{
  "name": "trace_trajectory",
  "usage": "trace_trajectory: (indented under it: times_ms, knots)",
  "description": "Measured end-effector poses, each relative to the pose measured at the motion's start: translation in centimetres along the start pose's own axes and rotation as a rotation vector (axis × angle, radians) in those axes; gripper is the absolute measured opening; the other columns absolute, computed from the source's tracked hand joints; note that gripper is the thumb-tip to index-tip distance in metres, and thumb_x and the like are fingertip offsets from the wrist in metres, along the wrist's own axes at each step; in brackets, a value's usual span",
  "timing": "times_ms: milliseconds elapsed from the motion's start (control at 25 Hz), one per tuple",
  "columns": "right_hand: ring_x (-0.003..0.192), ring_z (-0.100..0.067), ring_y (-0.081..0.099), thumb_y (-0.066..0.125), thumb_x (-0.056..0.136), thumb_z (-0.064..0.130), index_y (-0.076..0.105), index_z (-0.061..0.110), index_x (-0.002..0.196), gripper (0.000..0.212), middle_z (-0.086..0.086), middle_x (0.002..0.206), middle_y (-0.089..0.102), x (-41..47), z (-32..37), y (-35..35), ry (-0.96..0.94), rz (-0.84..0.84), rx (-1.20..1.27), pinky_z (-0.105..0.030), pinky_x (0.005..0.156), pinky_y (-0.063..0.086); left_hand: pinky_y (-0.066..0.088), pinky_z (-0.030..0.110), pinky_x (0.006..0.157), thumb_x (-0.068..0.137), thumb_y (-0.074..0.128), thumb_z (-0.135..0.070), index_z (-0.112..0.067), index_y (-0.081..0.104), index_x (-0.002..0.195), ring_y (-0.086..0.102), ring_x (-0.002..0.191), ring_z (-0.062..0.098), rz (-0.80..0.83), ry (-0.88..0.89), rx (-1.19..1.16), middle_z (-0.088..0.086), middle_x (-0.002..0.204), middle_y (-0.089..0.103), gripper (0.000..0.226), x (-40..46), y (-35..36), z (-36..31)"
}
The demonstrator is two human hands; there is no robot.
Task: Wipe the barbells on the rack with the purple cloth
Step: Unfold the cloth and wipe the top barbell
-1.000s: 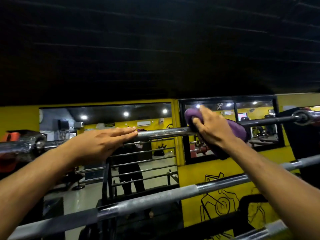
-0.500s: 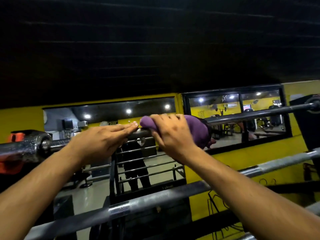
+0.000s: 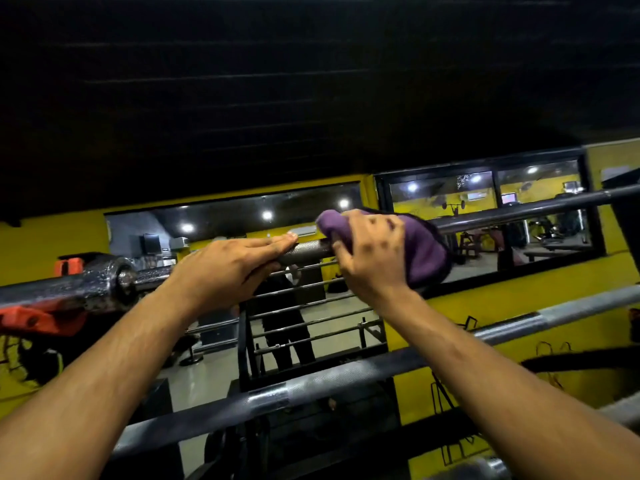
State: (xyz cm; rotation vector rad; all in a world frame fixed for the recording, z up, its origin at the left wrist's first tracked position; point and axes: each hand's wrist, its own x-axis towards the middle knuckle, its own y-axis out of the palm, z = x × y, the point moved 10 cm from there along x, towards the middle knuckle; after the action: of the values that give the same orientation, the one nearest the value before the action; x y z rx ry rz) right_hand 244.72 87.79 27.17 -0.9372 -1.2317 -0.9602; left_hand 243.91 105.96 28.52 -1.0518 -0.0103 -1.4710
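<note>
The purple cloth [image 3: 420, 249] was bunched over the top barbell [image 3: 519, 214] and was grasped there by the right hand [image 3: 372, 252], whose fingers were curled down over the cloth and the bar together; most of the cloth bulged out on the far right side of that grip, and a smaller fold showed above the knuckles. Just to the left of the grip a short stretch of knurled shaft was left bare; on the other side of that stretch the left hand [image 3: 230, 266] was laid flat along the bar with its fingers straight and together, nothing being clasped by it, and its fingertips were seen close to the cloth but apart from it. Further left of that hand the bar's thick collar [image 3: 114, 282] was seen, with an orange part [image 3: 41, 320] under it. To the right of the cloth the same bar was seen running on up toward the frame's edge. Below both hands a second barbell [image 3: 311, 382] was seen crossing under the forearms; behind the grip a yellow wall [image 3: 519, 299] with mirrors [image 3: 214, 223] was seen.
</note>
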Motion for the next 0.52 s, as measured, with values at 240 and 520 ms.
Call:
trace_trajectory:
  times_ms: [240, 520]
  knots:
    - [0.097, -0.021, 0.057, 0.047, 0.099, 0.040, 0.056, 0.015, 0.119, 0.033, -0.003, 0.100, 0.066, 0.3, -5.9, -2.9, -0.210, 0.073, 0.075, -0.036, 0.096, 0.033, 0.060, 0.042, 0.085, 0.100, 0.036, -0.043, -0.028, 0.039, 0.151, 0.067, 0.114, 0.022, -0.016, 0.005, 0.005, -0.004, 0.142, 0.057, 0.053, 0.1, -0.5, -0.4]
    - [0.119, -0.022, 0.055, 0.053, 0.097, 0.021, 0.054, 0.010, 0.132, 0.036, -0.009, 0.126, 0.063, -2.5, -6.0, -4.5, -0.188, 0.194, 0.348, -0.042, 0.114, 0.035, 0.046, 0.044, 0.107, 0.095, 0.046, -0.047, -0.045, 0.024, 0.154, 0.040, 0.142, 0.016, 0.071, -0.218, -0.121, -0.017, 0.164, 0.018, 0.063, 0.8, -0.2, 0.0]
